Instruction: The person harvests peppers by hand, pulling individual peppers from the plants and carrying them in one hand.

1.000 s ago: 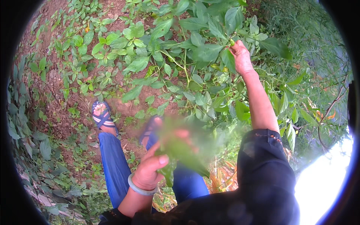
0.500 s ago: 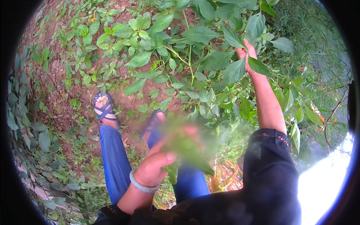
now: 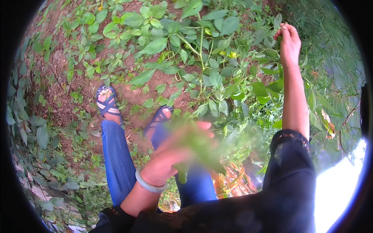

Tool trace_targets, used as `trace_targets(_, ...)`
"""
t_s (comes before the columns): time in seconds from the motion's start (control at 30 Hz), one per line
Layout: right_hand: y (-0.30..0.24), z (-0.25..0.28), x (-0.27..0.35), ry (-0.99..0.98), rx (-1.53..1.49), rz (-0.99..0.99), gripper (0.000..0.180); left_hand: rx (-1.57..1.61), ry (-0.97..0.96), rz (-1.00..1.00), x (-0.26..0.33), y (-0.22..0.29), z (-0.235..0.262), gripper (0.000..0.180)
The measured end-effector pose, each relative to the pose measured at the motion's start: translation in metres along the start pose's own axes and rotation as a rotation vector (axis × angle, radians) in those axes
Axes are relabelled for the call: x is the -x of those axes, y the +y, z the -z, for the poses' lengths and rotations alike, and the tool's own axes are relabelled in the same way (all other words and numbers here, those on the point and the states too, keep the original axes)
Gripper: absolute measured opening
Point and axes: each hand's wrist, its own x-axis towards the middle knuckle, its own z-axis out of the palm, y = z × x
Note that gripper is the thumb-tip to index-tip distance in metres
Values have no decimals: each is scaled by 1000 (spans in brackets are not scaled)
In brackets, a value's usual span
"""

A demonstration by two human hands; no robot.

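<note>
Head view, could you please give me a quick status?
Left hand clutching picked leaves. Right hand up, gripping plant stems. Nothing blocking.

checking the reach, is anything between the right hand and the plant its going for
Nothing visible does: the right hand is already up at the leafy plant, fingers among its outer leaves. The left hand holds a blurred bunch of leaves lower down.

head cam | looks steeply down from above | close over leafy plants (image 3: 202, 58), soil (image 3: 128, 93)
</note>
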Motion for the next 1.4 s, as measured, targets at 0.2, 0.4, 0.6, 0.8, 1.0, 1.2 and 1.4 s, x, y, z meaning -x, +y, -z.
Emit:
trace_targets(0.2,-112,-38,119,-413,-609,-115,15,-28,-10,-114,4,6,6,75)
trace_targets(0.4,-148,-41,227,-742,-452,-419,12,-291,88,-189,0,3,11,89)
trace_targets(0.6,-151,-49,257,-682,-394,-492,20,-605,72,-225,-3,-3,11,109)
trace_targets(0.8,-142,-52,259,-693,-373,-318,24,-670,91,-211,0,-1,11,107)
trace_targets(1.0,-130,-50,247,-538,-545,-303,25,-262,-8,-67,3,-4,14,94)
trace_targets(1.2,-61,-110,202,-138,-758,-704,30,-163,-42,-33,6,-3,14,94)
trace_targets(1.4,49,-136,139,213,-837,-843,3,-165,-26,39,8,-2,13,94)
